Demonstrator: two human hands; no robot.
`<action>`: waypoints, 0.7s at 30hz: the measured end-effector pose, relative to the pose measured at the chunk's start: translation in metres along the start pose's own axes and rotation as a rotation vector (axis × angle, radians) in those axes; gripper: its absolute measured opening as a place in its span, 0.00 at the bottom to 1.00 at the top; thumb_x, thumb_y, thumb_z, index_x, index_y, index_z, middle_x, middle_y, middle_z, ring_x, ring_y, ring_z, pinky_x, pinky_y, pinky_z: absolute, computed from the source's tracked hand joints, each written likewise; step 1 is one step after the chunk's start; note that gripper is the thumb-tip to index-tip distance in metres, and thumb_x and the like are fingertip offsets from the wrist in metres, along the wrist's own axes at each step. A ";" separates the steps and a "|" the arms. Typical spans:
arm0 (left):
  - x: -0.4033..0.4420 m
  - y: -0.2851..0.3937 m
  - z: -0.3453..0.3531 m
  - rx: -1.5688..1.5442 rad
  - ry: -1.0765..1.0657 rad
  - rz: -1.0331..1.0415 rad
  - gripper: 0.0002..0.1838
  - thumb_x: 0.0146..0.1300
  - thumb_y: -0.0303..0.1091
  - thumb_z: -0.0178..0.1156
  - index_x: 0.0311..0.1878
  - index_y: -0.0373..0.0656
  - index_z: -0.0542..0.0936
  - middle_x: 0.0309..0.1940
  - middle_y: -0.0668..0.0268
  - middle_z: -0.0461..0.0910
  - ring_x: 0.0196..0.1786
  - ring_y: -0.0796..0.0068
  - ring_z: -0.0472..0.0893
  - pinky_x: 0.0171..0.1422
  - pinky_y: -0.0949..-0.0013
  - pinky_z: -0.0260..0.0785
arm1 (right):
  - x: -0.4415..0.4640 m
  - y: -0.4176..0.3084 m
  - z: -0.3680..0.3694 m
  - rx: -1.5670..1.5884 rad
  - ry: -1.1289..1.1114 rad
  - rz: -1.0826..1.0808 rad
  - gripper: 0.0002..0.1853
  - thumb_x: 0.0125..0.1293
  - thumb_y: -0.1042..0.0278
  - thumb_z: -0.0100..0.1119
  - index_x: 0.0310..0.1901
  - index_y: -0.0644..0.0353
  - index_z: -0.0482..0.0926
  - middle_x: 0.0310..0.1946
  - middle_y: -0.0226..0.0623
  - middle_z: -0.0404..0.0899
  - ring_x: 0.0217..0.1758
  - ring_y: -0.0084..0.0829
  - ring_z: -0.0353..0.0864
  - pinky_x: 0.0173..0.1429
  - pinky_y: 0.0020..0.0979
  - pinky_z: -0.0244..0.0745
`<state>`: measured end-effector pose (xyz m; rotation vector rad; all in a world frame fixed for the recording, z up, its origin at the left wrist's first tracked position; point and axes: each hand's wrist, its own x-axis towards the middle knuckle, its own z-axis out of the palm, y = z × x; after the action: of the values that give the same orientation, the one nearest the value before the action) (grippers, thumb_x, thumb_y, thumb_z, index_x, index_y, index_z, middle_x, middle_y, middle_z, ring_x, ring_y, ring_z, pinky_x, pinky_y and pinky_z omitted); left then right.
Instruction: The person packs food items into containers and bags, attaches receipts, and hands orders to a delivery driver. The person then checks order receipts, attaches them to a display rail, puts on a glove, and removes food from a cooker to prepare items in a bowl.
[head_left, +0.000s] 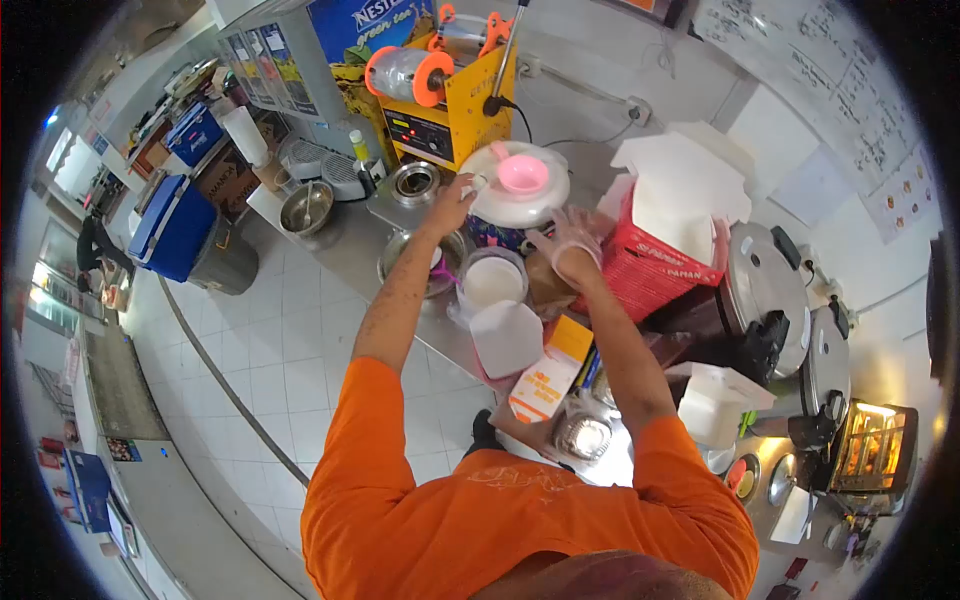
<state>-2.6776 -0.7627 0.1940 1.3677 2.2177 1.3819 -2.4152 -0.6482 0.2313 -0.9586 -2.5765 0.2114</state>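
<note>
My left hand (452, 207) is bare and reaches to the left edge of a large round white lid (480, 206). Its fingers are bent together around something small and whitish that I cannot make out. A pink bowl-shaped scoop (523, 174) rests on top of the lid. My right hand (568, 246) wears a clear plastic glove, its fingers spread at the lid's front right, above a brown bag (548, 285). Below the hands stands a round tub with white contents (492, 281). A metal bowl (395, 255) lies partly hidden behind my left forearm.
A yellow sealing machine (450, 110) stands behind the lid. Stacked red boxes (655, 245) are right of my right hand, near large lidded pots (765, 290). An orange-and-white box (550, 370) sits at the front. Another person (98, 250) is far left.
</note>
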 end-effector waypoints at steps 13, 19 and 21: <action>0.070 -0.026 -0.026 -0.221 -0.479 0.075 0.39 0.63 0.33 0.67 0.76 0.53 0.60 0.59 0.51 0.77 0.64 0.60 0.75 0.70 0.61 0.66 | 0.047 0.051 0.126 0.945 0.347 0.241 0.19 0.54 0.76 0.72 0.50 0.62 0.82 0.49 0.34 0.82 0.50 0.28 0.80 0.55 0.31 0.73; 0.091 -0.022 -0.031 -0.397 -0.646 0.013 0.42 0.60 0.29 0.69 0.76 0.59 0.61 0.64 0.54 0.73 0.66 0.63 0.71 0.72 0.59 0.61 | -0.074 0.027 0.012 1.169 0.406 0.437 0.24 0.56 0.82 0.69 0.56 0.64 0.75 0.51 0.39 0.80 0.53 0.30 0.79 0.60 0.32 0.75; 0.099 -0.004 -0.036 -0.450 -0.661 -0.021 0.43 0.59 0.28 0.69 0.76 0.59 0.61 0.63 0.57 0.74 0.65 0.64 0.71 0.70 0.59 0.63 | -0.094 0.024 -0.021 0.990 0.532 0.271 0.18 0.62 0.79 0.64 0.52 0.63 0.73 0.48 0.38 0.79 0.52 0.31 0.79 0.61 0.34 0.74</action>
<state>-2.7554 -0.7082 0.2384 1.3608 1.3969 1.1052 -2.3274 -0.6911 0.2160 -0.7907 -1.5239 1.0239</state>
